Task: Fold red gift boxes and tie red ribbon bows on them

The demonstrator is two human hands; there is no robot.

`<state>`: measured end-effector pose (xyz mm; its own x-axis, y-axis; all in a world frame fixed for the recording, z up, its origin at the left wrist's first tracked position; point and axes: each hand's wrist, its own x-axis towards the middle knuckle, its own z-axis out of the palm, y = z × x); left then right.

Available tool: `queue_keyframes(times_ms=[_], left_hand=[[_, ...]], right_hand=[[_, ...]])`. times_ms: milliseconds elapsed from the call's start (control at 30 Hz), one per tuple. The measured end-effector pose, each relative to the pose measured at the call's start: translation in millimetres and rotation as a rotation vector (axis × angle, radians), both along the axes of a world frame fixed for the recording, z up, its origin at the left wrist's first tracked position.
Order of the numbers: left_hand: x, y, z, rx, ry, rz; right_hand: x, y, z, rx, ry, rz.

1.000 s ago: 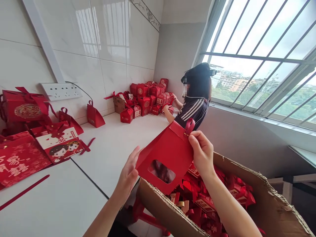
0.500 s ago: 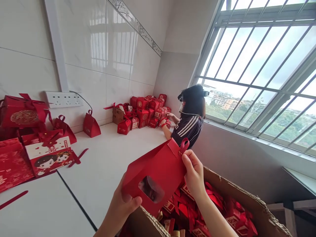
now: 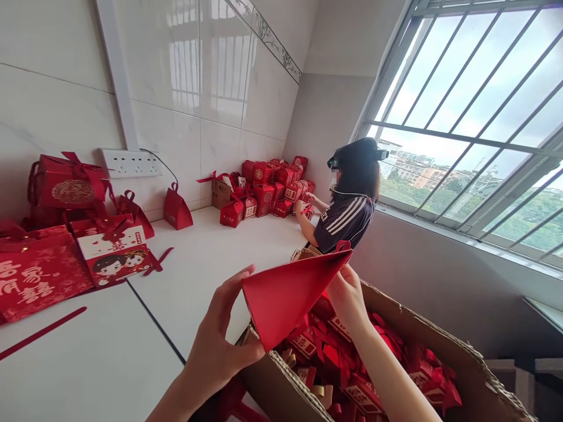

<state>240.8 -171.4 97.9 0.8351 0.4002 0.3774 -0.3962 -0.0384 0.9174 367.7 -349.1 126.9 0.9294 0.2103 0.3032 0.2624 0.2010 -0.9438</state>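
A red triangular paper gift box (image 3: 292, 293) is held up between both hands, its plain triangular side facing me. My left hand (image 3: 224, 328) grips the wide base, thumb below and fingers above. At the narrow end, my right hand (image 3: 347, 293) pinches the top near a small red ribbon loop (image 3: 343, 245); its fingertips are partly hidden behind the box. Below, a large open cardboard box (image 3: 303, 398) holds many small red gift boxes (image 3: 363, 395) with ribbons.
A co-worker (image 3: 347, 211) works at the far end of the white table (image 3: 197, 252) by a pile of red boxes (image 3: 272, 181). Several red gift boxes (image 3: 74, 181) and a cartoon-printed box (image 3: 116, 258) stand at left. A power strip (image 3: 131, 163) is on the wall; a barred window is at right.
The triangular box has been turned, so its triangular side now faces me instead of the panel with the clear window. My view has shifted slightly left and down.
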Motion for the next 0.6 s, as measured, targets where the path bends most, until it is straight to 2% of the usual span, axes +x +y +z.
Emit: queue_keyframes(times_ms=[133, 267, 333, 400, 467, 533, 600], left_hand=[[-3.9, -1.1, 3.1, 0.024, -0.007, -0.008], [-1.9, 4.6, -1.4, 0.079, -0.042, -0.017], [0.1, 7.4, -4.9, 0.129, -0.066, 0.0], [2.6, 9.1, -8.0, 0.178, -0.081, 0.046], [6.0, 9.1, -9.9, 0.236, -0.1, 0.123], [10.2, 7.9, -11.0, 0.326, -0.146, 0.195], [14.4, 6.4, -11.6, 0.416, -0.216, 0.24]], right_hand=[[0.4, -0.5, -1.7, 0.02, 0.041, 0.021], [4.0, 0.9, -3.9, -0.019, 0.02, 0.055], [2.6, 1.0, -4.5, -0.054, -0.07, -0.012], [-4.8, 0.2, -3.4, -0.08, -0.313, -0.21], [-19.7, -0.4, 0.1, -0.154, -0.677, -0.374], [-39.9, 1.0, 6.2, -0.353, -1.0, -0.322], [-60.9, 5.1, 14.8, -0.603, -1.148, -0.166]])
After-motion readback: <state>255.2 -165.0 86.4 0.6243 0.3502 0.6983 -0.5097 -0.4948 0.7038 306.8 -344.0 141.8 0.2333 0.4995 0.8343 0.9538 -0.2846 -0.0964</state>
